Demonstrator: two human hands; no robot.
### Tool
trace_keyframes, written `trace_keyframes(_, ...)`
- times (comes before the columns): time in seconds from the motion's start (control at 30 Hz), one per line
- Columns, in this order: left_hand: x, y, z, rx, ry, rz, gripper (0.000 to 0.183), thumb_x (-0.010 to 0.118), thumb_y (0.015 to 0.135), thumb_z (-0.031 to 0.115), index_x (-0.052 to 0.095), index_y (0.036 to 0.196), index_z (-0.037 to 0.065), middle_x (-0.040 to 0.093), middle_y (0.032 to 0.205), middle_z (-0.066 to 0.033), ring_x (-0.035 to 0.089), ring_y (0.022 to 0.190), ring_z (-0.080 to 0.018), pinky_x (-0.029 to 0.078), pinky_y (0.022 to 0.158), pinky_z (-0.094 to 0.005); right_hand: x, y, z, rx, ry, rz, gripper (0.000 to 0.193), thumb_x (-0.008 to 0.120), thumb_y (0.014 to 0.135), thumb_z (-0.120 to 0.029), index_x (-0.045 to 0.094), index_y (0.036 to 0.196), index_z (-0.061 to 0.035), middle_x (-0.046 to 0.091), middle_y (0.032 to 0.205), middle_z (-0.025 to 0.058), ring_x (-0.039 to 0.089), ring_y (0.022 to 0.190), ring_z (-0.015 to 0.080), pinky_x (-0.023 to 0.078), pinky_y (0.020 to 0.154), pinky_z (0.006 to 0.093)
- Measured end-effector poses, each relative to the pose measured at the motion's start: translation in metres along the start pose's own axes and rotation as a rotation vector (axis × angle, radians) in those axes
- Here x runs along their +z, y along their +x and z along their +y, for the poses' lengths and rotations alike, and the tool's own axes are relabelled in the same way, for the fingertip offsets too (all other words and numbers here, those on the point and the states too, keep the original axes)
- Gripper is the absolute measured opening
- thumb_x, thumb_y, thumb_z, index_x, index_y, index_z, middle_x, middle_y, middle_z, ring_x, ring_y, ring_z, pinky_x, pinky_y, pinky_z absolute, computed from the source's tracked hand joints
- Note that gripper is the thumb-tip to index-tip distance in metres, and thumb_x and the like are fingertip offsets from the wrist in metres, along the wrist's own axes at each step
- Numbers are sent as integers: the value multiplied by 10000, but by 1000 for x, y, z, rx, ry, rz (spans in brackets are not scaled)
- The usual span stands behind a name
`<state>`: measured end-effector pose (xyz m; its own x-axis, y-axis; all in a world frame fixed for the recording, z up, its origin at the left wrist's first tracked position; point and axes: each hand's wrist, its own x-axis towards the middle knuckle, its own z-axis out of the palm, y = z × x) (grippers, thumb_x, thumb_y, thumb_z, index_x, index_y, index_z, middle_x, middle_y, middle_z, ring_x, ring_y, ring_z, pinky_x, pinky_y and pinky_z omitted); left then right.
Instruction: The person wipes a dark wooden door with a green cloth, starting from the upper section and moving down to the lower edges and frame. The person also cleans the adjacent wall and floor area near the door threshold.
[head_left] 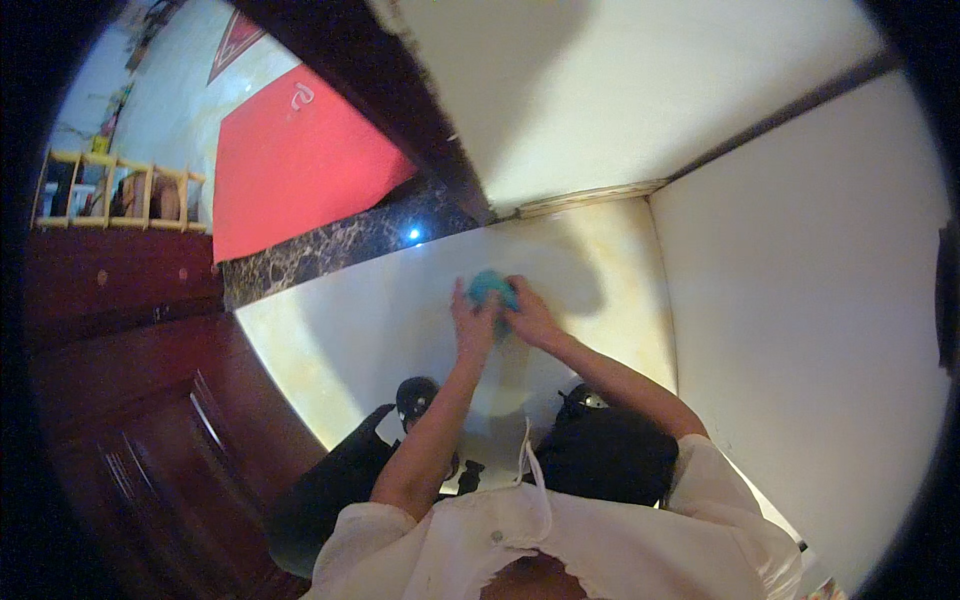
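A small teal bundle, which looks like a bunched-up cloth, is between my two hands in front of me, over the pale tiled floor. My left hand closes on its left side, with the thumb toward the middle. From the other side my right hand grips it, fingers curled. Both forearms reach forward from white short sleeves. How high the bundle is above the tiles I cannot tell.
My dark shoes and black trouser legs are below my hands. A dark marbled threshold borders a red mat. White walls stand ahead and right. A dark red door and wooden rack are at left.
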<state>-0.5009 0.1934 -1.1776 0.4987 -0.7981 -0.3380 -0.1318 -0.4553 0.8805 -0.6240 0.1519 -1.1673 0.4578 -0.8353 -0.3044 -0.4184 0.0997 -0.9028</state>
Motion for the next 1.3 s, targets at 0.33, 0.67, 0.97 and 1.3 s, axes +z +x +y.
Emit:
trace_keyframes(0.33,8,-15,-12,1194,838,-875,532,602,829,144,484,1347,114,432,1385,-236,468,1227,-389,384,1033,-469,-70,-109,64,371,196,202,462,581,796,-21,485,1246,-62,601,1167,118,598,1053,230,507,816,333)
trace_keyframes(0.67,-129,161,42,583,1212,-43,428,674,749,185,583,1135,25,482,1277,-304,489,1156,-441,441,952,-497,-60,-213,99,577,496,498,285,533,867,-113,601,1134,-39,670,891,98,644,667,161,501,573,285)
trace_keyframes(0.97,24,-63,-52,1212,913,-1134,283,607,804,126,604,1062,11,601,1137,-166,590,998,-348,464,880,-489,-37,-169,72,399,334,323,224,518,903,-93,618,1095,-35,660,793,82,595,626,129,490,610,268)
trace_keyframes(1.3,-198,164,44,464,1562,-442,277,601,786,82,588,1047,-10,551,1113,-226,600,987,-369,507,832,-466,-74,-138,73,387,221,298,221,493,930,-154,613,1079,-44,653,748,83,493,471,94,428,458,259)
